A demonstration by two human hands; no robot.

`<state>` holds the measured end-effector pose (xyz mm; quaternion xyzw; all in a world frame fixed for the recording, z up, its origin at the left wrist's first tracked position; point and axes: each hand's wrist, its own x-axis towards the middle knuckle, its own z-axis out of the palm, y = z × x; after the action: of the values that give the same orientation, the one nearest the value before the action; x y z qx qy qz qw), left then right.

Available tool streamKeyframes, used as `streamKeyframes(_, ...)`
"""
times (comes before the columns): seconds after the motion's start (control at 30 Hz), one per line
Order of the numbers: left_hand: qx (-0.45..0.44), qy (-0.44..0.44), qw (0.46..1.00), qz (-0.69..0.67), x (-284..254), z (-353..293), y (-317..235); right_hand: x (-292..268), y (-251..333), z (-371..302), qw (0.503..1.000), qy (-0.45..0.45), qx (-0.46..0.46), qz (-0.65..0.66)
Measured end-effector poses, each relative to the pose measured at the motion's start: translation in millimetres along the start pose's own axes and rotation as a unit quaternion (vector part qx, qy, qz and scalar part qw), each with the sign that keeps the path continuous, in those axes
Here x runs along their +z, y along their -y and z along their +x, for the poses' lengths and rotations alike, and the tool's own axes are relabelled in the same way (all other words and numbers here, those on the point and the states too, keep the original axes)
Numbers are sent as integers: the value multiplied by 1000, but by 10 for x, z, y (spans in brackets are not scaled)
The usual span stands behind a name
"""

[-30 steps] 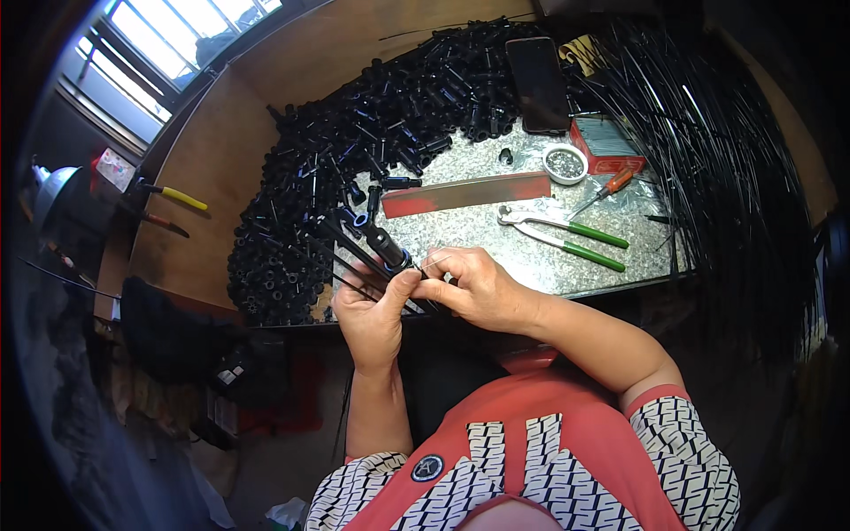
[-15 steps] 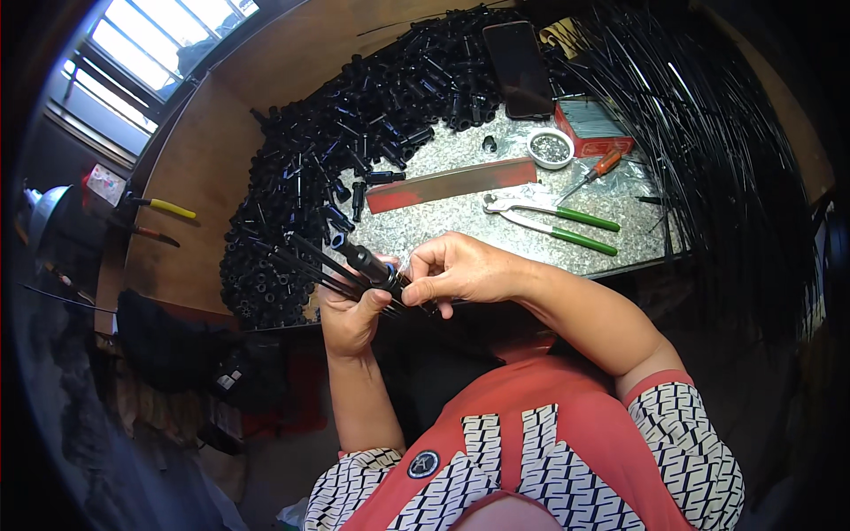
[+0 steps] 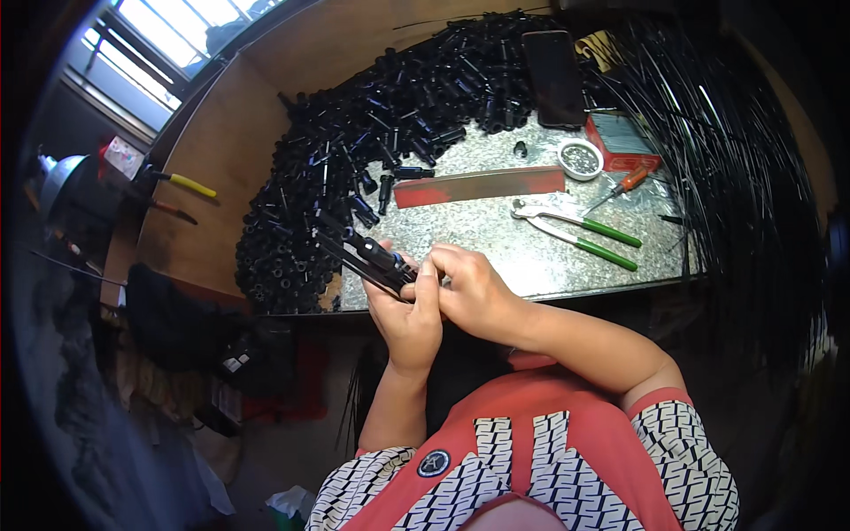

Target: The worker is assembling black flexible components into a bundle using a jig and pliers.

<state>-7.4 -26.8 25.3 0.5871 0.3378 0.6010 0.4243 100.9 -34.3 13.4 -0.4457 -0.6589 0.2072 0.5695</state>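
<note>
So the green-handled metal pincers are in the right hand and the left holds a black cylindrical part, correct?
Wrong on the pincers: the head view shows them lying on the grey speckled tabletop, apart from the right hand. The left hand does hold the black cylindrical part.

Tubes [image 3: 336, 159] lie heaped along the tabletop's [image 3: 482, 232] left and back edges, sticks [image 3: 735, 159] along its right edge. Between them, a bar [image 3: 478, 187] lies behind and left of the pliers [image 3: 611, 234], a bowl [image 3: 582, 176] beside a box [image 3: 633, 163].

handheld black tubular part [image 3: 375, 253], tilted, slim black rods [image 3: 353, 264] alongside
</note>
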Motion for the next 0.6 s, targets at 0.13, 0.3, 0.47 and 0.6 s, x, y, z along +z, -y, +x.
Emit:
streamKeyframes(0.13, -65, 89, 994, -16, -257, 66, -51, -24, 76, -83, 994, 52, 59, 81)
streamKeyframes(0.3, -16, 108, 992, 66, -346, 74, -74, -83, 116, -23, 981, 73, 134, 117)
streamKeyframes(0.47, -25, 73, 995, 67, -355, 56, 3, -34, -82, -36, 959, 87, 176, 203)
streamKeyframes(0.6, -9, 64, 997, 53, -312, 36, -21, -37, -174, -16, 924, 131, 233, 272)
